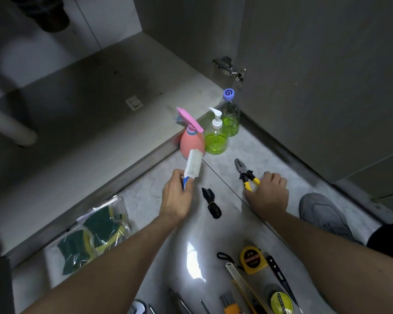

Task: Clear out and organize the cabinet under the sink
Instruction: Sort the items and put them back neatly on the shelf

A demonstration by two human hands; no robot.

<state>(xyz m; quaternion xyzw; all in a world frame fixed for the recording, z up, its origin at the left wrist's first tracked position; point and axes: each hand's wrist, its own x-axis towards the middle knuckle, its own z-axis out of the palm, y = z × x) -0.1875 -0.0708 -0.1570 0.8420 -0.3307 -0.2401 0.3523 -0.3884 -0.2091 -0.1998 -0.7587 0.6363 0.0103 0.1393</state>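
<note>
Pink spray bottle (192, 141), green soap (215, 139), white brush (192, 165), yellow-handled pliers (246, 174), yellow tape measure (252, 259)

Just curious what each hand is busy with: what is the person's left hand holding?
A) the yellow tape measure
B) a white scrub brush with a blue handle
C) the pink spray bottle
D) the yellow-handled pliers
B: the left hand is closed around the blue handle of the white scrub brush, raised in front of the pink spray bottle; the right hand has the pliers.
</note>
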